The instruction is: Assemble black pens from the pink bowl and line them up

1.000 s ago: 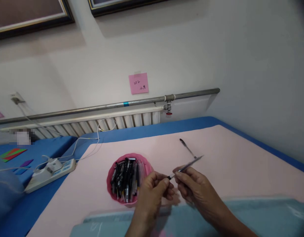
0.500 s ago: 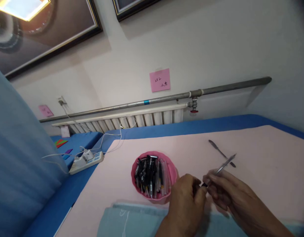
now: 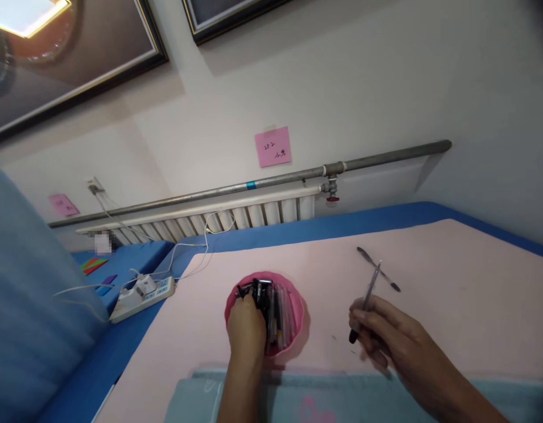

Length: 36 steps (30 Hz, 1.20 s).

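My right hand (image 3: pixel 381 329) grips a slim clear pen (image 3: pixel 369 294) near its lower part. The pen stands tilted, its pointed tip up and its black end below my fingers. My left hand (image 3: pixel 247 326) is over the left side of a pink scalloped bowl (image 3: pixel 298 329) and reaches down among the pen parts in it. Its fingertips are hidden by the back of the hand. Black pieces (image 3: pixel 261 296) fill the left of the bowl, and clear tubes (image 3: pixel 285 314) lie side by side on the right.
Behind the raised pen, a slender tool with dark ends (image 3: pixel 368 256) lies on the pink tabletop (image 3: pixel 474 305). A light-blue cloth (image 3: pixel 342 399) runs along the near edge. At left are a power strip (image 3: pixel 141 301) with cables and a blue curtain (image 3: pixel 24 294).
My hands have parted. The left one has moved left from the pen's black end into the bowl. My right hand still holds the pen, now more upright. The view has shifted slightly.
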### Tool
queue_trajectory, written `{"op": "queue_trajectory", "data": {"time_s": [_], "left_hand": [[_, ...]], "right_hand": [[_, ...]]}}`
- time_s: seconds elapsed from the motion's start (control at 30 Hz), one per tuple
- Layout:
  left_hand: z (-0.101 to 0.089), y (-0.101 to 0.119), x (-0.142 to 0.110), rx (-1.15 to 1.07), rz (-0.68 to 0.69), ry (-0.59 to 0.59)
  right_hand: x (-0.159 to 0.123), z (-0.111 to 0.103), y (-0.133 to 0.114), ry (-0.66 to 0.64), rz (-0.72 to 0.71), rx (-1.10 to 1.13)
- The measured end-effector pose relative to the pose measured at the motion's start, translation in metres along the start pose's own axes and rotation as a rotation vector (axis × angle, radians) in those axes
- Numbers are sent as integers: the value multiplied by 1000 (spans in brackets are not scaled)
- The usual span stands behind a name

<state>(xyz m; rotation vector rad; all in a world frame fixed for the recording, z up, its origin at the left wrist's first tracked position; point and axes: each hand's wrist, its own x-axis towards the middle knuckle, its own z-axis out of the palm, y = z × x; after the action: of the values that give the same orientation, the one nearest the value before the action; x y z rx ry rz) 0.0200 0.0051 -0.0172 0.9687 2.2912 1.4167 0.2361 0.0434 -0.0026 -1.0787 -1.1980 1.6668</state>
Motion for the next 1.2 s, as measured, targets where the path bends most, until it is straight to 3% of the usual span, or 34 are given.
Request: {"op": "queue_trajectory", "data": {"time_s": [0.13,0.23,0.43,0.53,1.0,1.2], "left_hand": [[0,3,0,-28,-28,23],[-4,7,2,-122,-32,-36],[-5,20,-4,-820,-322,-377],[-2,24,-10,-965,-368,-454],[5,29,-23,-884,-346,-545],[17,31,-31,-851,-317,-599]], "right_hand": [[2,-2,5,-74,-41,-133],[1,-1,7,-194,-104,-303],[-9,8,13,-485,-292,-694],[-10,11,16,-529,-335,-798],[-8,9,17,-522,-326,-851],[-7,8,23,-466,-337,-808]]}}
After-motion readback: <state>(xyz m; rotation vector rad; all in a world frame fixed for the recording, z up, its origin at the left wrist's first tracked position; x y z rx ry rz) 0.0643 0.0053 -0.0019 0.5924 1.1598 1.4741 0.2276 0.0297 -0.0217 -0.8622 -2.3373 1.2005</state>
